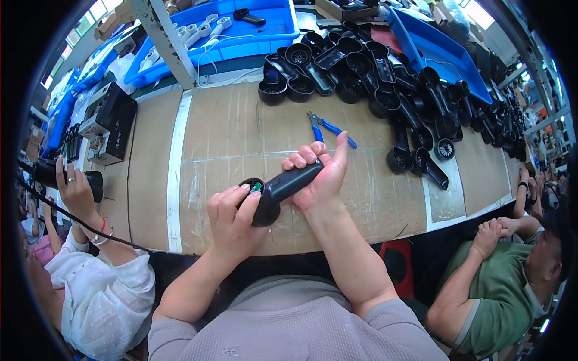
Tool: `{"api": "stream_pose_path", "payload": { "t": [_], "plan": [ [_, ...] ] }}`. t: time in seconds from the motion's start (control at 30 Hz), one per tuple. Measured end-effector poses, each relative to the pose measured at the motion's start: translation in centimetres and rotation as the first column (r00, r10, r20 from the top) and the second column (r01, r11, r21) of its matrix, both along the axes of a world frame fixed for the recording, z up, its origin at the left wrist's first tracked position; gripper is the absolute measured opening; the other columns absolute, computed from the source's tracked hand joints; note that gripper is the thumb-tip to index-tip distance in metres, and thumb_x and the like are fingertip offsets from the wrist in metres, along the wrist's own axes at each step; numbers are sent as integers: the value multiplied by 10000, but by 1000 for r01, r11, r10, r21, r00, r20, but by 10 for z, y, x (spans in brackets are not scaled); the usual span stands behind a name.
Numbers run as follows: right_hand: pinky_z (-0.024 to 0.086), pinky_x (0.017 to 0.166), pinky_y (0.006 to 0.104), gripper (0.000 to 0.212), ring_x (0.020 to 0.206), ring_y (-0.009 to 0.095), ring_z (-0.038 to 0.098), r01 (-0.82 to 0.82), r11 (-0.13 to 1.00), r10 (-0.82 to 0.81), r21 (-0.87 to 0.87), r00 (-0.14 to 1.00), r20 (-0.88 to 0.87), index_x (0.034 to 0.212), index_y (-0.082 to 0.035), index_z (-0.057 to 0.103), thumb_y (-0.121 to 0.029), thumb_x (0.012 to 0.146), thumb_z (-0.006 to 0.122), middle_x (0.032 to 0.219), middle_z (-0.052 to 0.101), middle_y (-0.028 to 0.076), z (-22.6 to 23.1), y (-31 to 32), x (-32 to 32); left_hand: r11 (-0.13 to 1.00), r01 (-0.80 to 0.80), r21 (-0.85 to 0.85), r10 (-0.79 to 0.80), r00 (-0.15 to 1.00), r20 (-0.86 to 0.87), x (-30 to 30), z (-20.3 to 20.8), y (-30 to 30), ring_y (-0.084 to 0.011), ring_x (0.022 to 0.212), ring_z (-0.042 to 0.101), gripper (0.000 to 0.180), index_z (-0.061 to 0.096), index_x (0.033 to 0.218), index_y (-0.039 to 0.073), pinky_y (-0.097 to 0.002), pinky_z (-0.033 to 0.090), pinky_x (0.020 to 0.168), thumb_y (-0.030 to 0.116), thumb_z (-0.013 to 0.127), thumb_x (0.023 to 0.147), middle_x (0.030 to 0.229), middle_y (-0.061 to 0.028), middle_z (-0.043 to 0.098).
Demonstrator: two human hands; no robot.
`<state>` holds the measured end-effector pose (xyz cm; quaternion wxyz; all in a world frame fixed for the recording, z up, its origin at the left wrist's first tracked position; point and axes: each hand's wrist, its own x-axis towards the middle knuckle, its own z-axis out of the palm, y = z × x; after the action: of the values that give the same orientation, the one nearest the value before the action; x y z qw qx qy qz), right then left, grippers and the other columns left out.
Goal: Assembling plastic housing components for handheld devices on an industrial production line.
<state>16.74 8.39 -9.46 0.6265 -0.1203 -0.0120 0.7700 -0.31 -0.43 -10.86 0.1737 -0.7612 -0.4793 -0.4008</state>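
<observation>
Two hands, one black housing [289, 184], held up between them over the cardboard-covered table [226, 135]. The left hand [230, 218] curls its fingers over the round head, right beside a green circuit board [256, 188] peeking out of the opening (can't see where that thumb sits, sorry). The right hand [325, 180] cradles the handle across its palm, fingertips curled over the far side, thumb sticking up clear of it.

That thumb is what I'd worry about: with it off the handle, I reckon the part could roll if the left hand pushes hard. And a left fingertip slipping inward would probably snag the board, since it's uncovered.

Just beyond the right fingertips lie blue-handled cutters [316, 123], near enough that a careless swing might knock them. Past those and off to the right, there's a heap of black housings [361, 66], stacked loosely, so a nudge could send a few sliding. Beyond the left hand is a blue tray [241, 43] with white parts [195, 31]; further left sits a black box [113, 123].
</observation>
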Motion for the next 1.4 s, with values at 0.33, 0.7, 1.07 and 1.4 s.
{"api": "stream_pose_path", "payload": {
  "t": [0.33, 0.7, 1.07, 1.4],
  "plan": [
    [536, 704, 345, 491, 709, 211, 624, -477, 763, -478, 437, 40, 878, 914, -56, 686, -534, 882, 795, 789, 645, 61, 21, -26, 23, 830, 211, -516, -105, 968, 228, -23, 22, -1, -259, 1027, 603, 711, 605, 1313, 102, -378, 510, 914, 312, 950, 728, 1139, -82, 638],
    [513, 923, 421, 748, 904, 257, 692, -737, 660, -386, -148, -501, 774, 1185, -28, 745, -639, 761, 834, 948, 736, 110, 55, -13, 17, 832, 235, -503, -145, 966, 212, -21, 30, 10, -261, 948, 626, 669, 628, 1288, 78, -379, 533, 866, 366, 928, 764, 1071, -87, 663],
    [402, 1061, 428, 701, 912, 299, 689, -673, 601, -760, 431, -315, 568, 1137, -36, 727, -629, 775, 821, 988, 756, 111, 37, -51, 6, 899, 161, -408, -164, 986, 28, -11, 62, -1, -245, 892, 632, 626, 655, 1287, 84, -361, 501, 853, 343, 883, 765, 1029, -77, 677],
    [513, 943, 383, 608, 995, 268, 620, -465, 779, -245, 421, 392, 887, 1254, -28, 682, -365, 765, 810, 1137, 700, 142, 32, -43, 16, 794, 391, -466, -175, 881, 439, 3, 86, 3, -347, 1089, 612, 838, 573, 1394, 80, -471, 508, 965, 261, 949, 666, 1273, -141, 633]
  ]
}}
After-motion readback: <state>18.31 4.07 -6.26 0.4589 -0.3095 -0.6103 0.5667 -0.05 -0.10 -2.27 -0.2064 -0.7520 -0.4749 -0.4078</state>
